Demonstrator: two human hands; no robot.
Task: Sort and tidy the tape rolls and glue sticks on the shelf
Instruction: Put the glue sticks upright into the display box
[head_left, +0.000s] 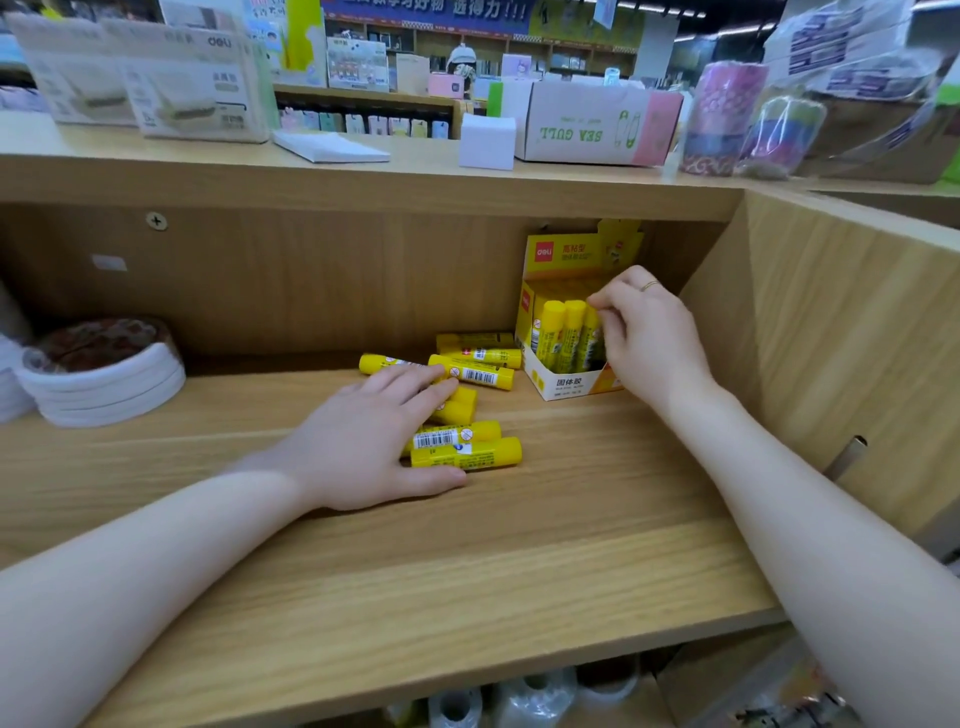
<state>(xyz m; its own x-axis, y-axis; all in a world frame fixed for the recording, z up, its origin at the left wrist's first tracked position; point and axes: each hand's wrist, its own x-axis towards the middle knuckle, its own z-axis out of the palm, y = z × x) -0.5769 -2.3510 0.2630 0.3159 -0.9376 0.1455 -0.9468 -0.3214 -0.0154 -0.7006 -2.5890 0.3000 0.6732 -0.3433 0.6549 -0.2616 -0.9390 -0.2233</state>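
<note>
The yellow display box (569, 332) stands upright at the back right of the wooden shelf (467, 571), and everything else is best placed against it. Several glue sticks stand on end inside it (563, 332), and the right hand (649, 338) is at its open top, fingertips pinched around the upper end of one stick nearest the box's right side, apparently seating it among the others. Just left of the box lies a loose scatter of glue sticks (472, 371) on their sides, some stacked across each other. The left hand (374, 441) rests flat and open over the nearer ones, fingers spread on top of them rather than closed around any. Well to the left of the box, at the shelf's edge, sits a stack of white tape rolls (104, 384), untouched. The sticks look light, rigid and smooth-walled, so they will likely roll when nudged and slip if gripped by the glossy label; pinching one across its middle, or by the cap end for lowering it upright, should hold best. The cardboard box looks thin and may tip if pushed.
</note>
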